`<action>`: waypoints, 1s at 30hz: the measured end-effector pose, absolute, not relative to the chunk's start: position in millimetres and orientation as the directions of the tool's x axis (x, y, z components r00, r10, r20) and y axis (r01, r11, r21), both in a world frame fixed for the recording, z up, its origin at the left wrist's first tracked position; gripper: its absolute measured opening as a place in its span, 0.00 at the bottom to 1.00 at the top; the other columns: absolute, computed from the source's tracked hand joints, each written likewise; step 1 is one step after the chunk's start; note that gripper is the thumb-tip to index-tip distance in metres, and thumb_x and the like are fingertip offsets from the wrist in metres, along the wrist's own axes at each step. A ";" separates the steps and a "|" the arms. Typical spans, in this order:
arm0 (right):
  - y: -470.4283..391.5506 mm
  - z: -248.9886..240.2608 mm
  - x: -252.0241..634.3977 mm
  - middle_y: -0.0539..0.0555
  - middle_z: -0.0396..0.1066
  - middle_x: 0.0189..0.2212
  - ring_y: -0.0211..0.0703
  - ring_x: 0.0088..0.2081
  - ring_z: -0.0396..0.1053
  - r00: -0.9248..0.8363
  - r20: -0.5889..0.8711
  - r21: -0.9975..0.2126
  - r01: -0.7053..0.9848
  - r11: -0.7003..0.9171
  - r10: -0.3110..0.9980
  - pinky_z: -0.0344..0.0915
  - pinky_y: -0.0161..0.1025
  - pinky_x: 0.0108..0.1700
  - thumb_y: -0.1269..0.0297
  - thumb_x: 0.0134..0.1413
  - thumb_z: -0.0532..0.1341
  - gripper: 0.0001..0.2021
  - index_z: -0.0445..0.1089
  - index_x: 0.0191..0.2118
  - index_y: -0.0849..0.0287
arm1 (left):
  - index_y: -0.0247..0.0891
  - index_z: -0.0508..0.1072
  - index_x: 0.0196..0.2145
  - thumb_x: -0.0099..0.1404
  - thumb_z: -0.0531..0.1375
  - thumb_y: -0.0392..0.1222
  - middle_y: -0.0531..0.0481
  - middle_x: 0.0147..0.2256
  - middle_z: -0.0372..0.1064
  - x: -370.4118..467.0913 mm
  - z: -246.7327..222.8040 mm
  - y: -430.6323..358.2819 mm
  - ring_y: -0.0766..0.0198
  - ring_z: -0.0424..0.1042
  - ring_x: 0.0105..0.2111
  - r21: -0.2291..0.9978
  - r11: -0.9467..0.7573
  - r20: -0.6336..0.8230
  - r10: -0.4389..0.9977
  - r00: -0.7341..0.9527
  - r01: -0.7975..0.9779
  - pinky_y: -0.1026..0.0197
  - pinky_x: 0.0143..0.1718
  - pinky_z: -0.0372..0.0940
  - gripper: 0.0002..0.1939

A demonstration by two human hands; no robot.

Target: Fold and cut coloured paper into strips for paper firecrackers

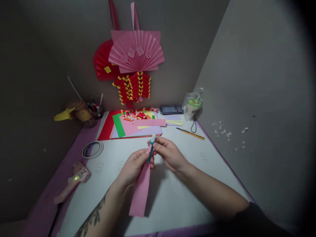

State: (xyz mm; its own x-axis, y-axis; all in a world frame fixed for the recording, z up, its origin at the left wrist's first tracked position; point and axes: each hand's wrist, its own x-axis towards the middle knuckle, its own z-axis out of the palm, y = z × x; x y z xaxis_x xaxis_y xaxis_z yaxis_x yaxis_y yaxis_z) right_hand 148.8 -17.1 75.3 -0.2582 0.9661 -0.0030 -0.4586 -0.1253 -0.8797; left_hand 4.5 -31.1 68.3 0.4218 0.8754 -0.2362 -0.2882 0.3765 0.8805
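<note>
Over the middle of the white table surface, my left hand [135, 164] pinches a long pink paper strip [140, 194] near its top end. The strip's lower part hangs toward the table's front edge. A slim teal item with a pale, whitish tip [153, 138] lies along the strip's upper end, between both hands. My right hand [169, 153] is closed on this teal item and the strip end from the right, with its fingertips close to my left fingers. Parts of the teal item are hidden by the fingers.
Coloured sheets [118, 126] with small paper rolls lie at the back. Tape rolls [92, 150] and a pink glue gun [76, 179] are left. A yellow craft knife [191, 133] and a cup in plastic [192, 107] are right. Paper fans [137, 51] hang behind.
</note>
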 end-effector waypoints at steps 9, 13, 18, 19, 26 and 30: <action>11.7 55.7 159.8 0.45 0.65 0.21 0.33 0.23 0.60 -0.071 -0.115 -0.892 -0.431 -0.135 0.991 0.56 0.32 0.26 0.56 0.41 0.69 0.13 0.69 0.29 0.59 | 0.34 0.71 0.43 0.57 0.62 0.57 0.43 0.41 0.73 -7.2 59.8 -19.1 0.59 0.74 0.34 0.905 0.406 -0.292 0.807 0.513 -0.124 0.62 0.34 0.66 0.24; 31.0 49.1 177.1 0.45 0.65 0.22 0.32 0.23 0.59 0.103 -0.179 -0.856 -0.507 -0.103 0.978 0.53 0.30 0.23 0.59 0.35 0.70 0.15 0.71 0.30 0.58 | 0.33 0.71 0.38 0.57 0.61 0.49 0.47 0.31 0.73 -11.5 48.0 -7.7 0.61 0.72 0.28 0.937 0.329 -0.348 0.836 0.423 0.121 0.65 0.27 0.62 0.17; 42.7 55.2 195.6 0.43 0.63 0.17 0.31 0.21 0.59 0.290 -0.113 -0.809 -0.582 0.082 0.950 0.56 0.29 0.24 0.60 0.34 0.70 0.14 0.67 0.28 0.58 | 0.35 0.70 0.33 0.60 0.54 0.45 0.50 0.27 0.71 -19.8 27.6 6.5 0.62 0.69 0.27 0.877 0.086 -0.273 0.899 0.343 0.474 0.64 0.27 0.59 0.11; 42.5 56.7 192.5 0.44 0.65 0.18 0.31 0.21 0.61 0.275 -0.103 -0.819 -0.569 0.075 0.956 0.57 0.29 0.25 0.61 0.34 0.70 0.15 0.66 0.28 0.57 | 0.36 0.71 0.31 0.61 0.53 0.44 0.49 0.27 0.70 -20.9 25.2 7.9 0.62 0.69 0.27 0.816 0.002 -0.232 0.916 0.326 0.578 0.63 0.28 0.59 0.11; 62.1 45.2 98.7 0.46 0.69 0.19 0.37 0.24 0.67 -0.154 -0.110 -0.987 -0.097 -0.126 0.982 0.58 0.32 0.25 0.64 0.36 0.66 0.13 0.61 0.28 0.57 | 0.36 0.74 0.36 0.65 0.49 0.44 0.40 0.37 0.73 -15.9 22.0 1.4 0.52 0.71 0.38 0.367 -0.354 -0.119 0.899 0.421 0.860 0.56 0.38 0.62 0.15; 105.3 30.5 35.5 0.43 0.62 0.16 0.35 0.21 0.61 -0.177 -0.086 -0.966 0.256 -0.039 0.980 0.55 0.32 0.24 0.69 0.36 0.64 0.10 0.60 0.23 0.58 | 0.35 0.74 0.39 0.64 0.51 0.44 0.39 0.39 0.74 -16.5 16.1 0.3 0.51 0.71 0.40 0.376 -0.414 -0.060 0.881 0.468 0.829 0.55 0.41 0.62 0.15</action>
State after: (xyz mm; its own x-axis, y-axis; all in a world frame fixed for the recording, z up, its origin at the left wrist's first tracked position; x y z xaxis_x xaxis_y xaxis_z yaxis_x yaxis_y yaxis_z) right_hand 35.5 105.3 30.5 -0.1766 0.9805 -0.0861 0.2559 -0.0388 -0.9659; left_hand -16.5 0.3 16.1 0.4683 0.8815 -0.0604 0.8287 -0.4145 0.3762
